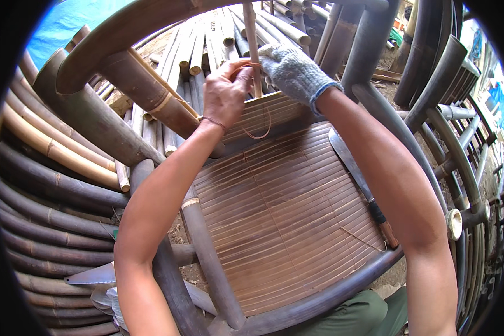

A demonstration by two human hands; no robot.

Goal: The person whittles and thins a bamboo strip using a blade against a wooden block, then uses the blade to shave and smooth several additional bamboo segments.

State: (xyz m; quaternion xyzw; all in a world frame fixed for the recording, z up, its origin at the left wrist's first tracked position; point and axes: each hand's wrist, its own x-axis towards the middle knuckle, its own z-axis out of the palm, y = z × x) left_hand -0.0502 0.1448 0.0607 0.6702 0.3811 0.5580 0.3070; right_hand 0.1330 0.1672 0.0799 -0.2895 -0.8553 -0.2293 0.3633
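Observation:
Bare, with a thin bracelet at its wrist, my left hand [227, 89] pinches a thin orange-brown cord [256, 136] beside a slim upright bamboo strut [252, 39]. The cord passes across the strut, and a loop of it hangs down over the slatted backrest [271, 115]. In a grey knitted glove with a blue cuff, my right hand [297, 71] is closed against the strut's other side; what its fingertips hold is hidden. Below both hands spreads the slatted seat [274, 224] of a dark bamboo chair. A machete [354, 168] with a wooden handle lies along the seat's right side.
Curved dark bamboo poles [56, 193] are stacked at the left, with a saw blade [92, 275] near my left elbow. Cut bamboo lengths [207, 42] lie beyond the backrest. More bamboo frames [459, 151] stand at the right. Thick armrest poles [95, 112] flank the seat.

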